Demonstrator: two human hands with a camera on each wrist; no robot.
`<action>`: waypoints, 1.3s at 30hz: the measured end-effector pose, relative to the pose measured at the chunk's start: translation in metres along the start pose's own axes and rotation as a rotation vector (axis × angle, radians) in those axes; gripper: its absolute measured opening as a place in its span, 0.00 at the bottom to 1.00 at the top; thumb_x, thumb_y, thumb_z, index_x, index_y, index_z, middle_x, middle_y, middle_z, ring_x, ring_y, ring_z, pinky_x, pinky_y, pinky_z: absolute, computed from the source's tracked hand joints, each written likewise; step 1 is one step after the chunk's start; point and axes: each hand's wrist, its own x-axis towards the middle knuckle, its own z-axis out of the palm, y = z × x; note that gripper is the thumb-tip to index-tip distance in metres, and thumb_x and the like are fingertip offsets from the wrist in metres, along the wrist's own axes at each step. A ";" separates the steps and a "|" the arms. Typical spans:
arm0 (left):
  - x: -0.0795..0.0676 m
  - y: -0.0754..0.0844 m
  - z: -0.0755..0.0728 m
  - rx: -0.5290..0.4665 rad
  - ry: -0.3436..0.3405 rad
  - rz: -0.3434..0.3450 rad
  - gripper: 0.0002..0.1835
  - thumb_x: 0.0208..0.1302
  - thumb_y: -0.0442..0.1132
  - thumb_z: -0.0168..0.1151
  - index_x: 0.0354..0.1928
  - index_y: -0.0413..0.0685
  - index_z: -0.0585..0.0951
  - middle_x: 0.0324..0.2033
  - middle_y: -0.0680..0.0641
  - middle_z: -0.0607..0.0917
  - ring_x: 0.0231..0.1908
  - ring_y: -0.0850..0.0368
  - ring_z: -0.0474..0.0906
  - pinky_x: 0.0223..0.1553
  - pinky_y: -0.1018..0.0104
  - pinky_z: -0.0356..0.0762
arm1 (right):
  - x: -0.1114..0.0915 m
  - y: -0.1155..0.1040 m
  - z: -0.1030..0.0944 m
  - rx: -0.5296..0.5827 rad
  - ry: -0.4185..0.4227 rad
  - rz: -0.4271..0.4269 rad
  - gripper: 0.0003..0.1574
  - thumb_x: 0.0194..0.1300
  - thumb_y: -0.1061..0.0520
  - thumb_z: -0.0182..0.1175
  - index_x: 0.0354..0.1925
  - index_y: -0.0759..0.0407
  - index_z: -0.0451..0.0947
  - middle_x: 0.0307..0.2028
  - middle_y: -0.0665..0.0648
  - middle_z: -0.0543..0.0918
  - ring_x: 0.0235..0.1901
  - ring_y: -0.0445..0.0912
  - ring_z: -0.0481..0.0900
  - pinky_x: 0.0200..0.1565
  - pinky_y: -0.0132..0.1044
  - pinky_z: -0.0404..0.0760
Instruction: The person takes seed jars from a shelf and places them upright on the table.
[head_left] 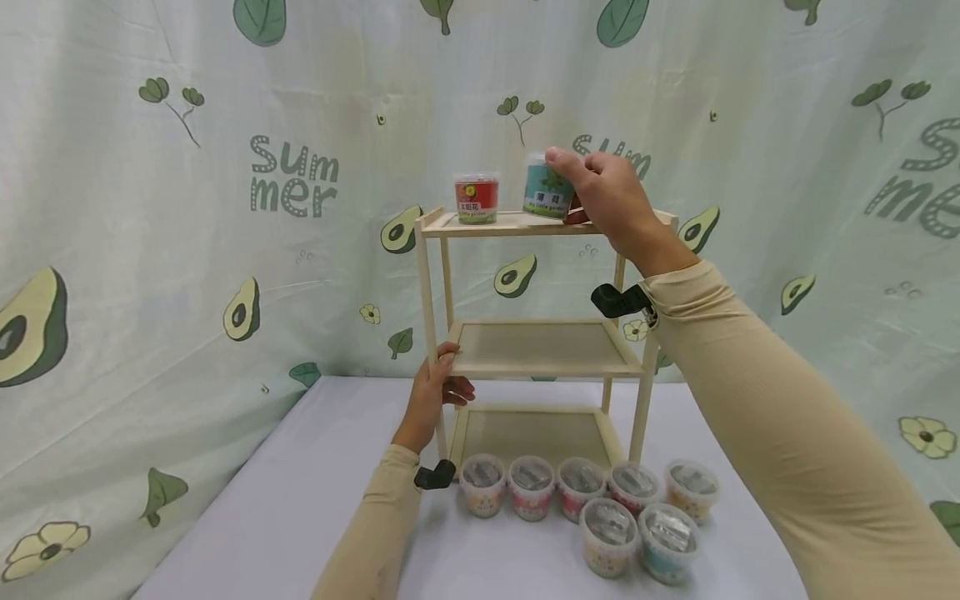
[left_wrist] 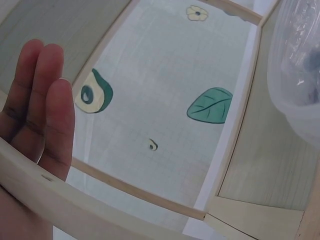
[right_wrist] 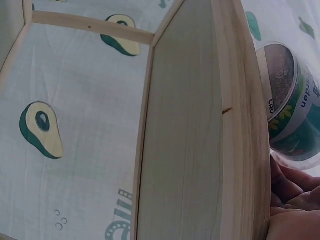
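Observation:
My right hand (head_left: 611, 196) grips a small teal-labelled plastic cup (head_left: 545, 190) at the top shelf of a wooden rack (head_left: 540, 372). The cup tilts a little; the right wrist view shows its clear base with brown contents (right_wrist: 281, 75), and part of the right hand (right_wrist: 295, 200) beside it. To its left on the same shelf stands a red-labelled cup (head_left: 476, 200). Lower down, my left hand (head_left: 431, 396) holds the rack's left side at the middle shelf. Fingers (left_wrist: 60, 120) of that hand reach past the post in the left wrist view.
Several lidded cups (head_left: 531, 487) stand on the white table (head_left: 300, 517) before the rack, some in a row and others nearer the front right. A printed curtain (head_left: 337, 108) hangs behind. The rack also has a bottom shelf (head_left: 536, 433).

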 end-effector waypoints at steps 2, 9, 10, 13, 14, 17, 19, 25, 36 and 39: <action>0.002 0.001 -0.001 0.001 0.001 -0.001 0.26 0.78 0.57 0.46 0.66 0.48 0.68 0.27 0.39 0.83 0.26 0.50 0.85 0.29 0.60 0.83 | 0.001 -0.001 0.000 -0.013 -0.007 0.008 0.38 0.69 0.29 0.54 0.55 0.60 0.72 0.48 0.58 0.80 0.43 0.53 0.81 0.44 0.36 0.82; 0.005 0.004 -0.004 0.005 0.008 0.008 0.26 0.77 0.58 0.47 0.65 0.49 0.69 0.27 0.39 0.84 0.26 0.49 0.85 0.29 0.60 0.83 | 0.002 -0.005 -0.001 -0.043 -0.031 0.026 0.45 0.67 0.29 0.57 0.63 0.61 0.69 0.52 0.60 0.79 0.44 0.52 0.80 0.47 0.36 0.81; 0.005 0.004 -0.004 0.004 0.010 0.005 0.26 0.76 0.58 0.47 0.65 0.49 0.69 0.27 0.39 0.84 0.26 0.49 0.85 0.29 0.60 0.83 | 0.002 -0.005 -0.001 -0.044 -0.035 0.027 0.45 0.67 0.29 0.57 0.64 0.61 0.69 0.52 0.60 0.79 0.45 0.52 0.80 0.47 0.36 0.81; 0.003 0.004 -0.005 0.008 0.005 -0.008 0.26 0.77 0.58 0.47 0.66 0.49 0.69 0.27 0.39 0.84 0.27 0.49 0.85 0.30 0.60 0.83 | 0.001 -0.005 -0.001 -0.028 -0.044 0.029 0.45 0.67 0.29 0.57 0.66 0.61 0.68 0.53 0.60 0.78 0.46 0.52 0.80 0.49 0.37 0.81; 0.003 0.004 -0.006 0.008 0.002 -0.012 0.26 0.77 0.57 0.47 0.66 0.49 0.68 0.27 0.39 0.84 0.27 0.49 0.85 0.30 0.59 0.83 | 0.001 -0.005 -0.001 -0.017 -0.044 0.027 0.44 0.68 0.30 0.57 0.65 0.61 0.68 0.53 0.60 0.78 0.46 0.53 0.81 0.49 0.38 0.81; 0.000 0.003 -0.008 0.011 0.007 -0.013 0.25 0.78 0.56 0.46 0.66 0.47 0.68 0.28 0.37 0.84 0.27 0.49 0.85 0.31 0.59 0.83 | 0.000 -0.004 -0.001 0.026 -0.042 0.014 0.42 0.69 0.31 0.56 0.63 0.61 0.70 0.52 0.59 0.78 0.45 0.53 0.82 0.50 0.38 0.82; -0.001 0.003 -0.009 0.008 0.018 -0.008 0.26 0.78 0.55 0.47 0.66 0.46 0.68 0.27 0.36 0.83 0.26 0.49 0.85 0.30 0.59 0.83 | -0.001 -0.004 -0.001 0.048 -0.036 0.003 0.40 0.69 0.31 0.55 0.61 0.60 0.71 0.51 0.59 0.79 0.44 0.52 0.83 0.49 0.38 0.82; -0.001 0.002 -0.012 0.001 0.016 -0.011 0.26 0.77 0.56 0.47 0.66 0.46 0.68 0.27 0.38 0.84 0.26 0.49 0.85 0.30 0.60 0.83 | -0.007 -0.004 -0.004 0.101 -0.033 -0.010 0.37 0.69 0.31 0.55 0.59 0.58 0.72 0.49 0.58 0.80 0.43 0.54 0.82 0.46 0.37 0.81; 0.000 0.001 -0.006 0.005 0.010 0.004 0.25 0.78 0.54 0.46 0.65 0.46 0.68 0.27 0.38 0.84 0.26 0.50 0.85 0.30 0.58 0.83 | -0.015 -0.004 -0.013 0.153 -0.030 -0.032 0.32 0.70 0.33 0.55 0.55 0.56 0.70 0.48 0.58 0.79 0.42 0.54 0.82 0.43 0.34 0.83; 0.000 0.000 -0.001 0.011 -0.006 -0.002 0.25 0.78 0.55 0.46 0.66 0.46 0.67 0.28 0.38 0.84 0.27 0.49 0.85 0.32 0.56 0.84 | -0.018 -0.002 -0.016 0.153 -0.019 -0.044 0.30 0.71 0.34 0.54 0.54 0.56 0.70 0.48 0.58 0.79 0.42 0.53 0.82 0.42 0.33 0.83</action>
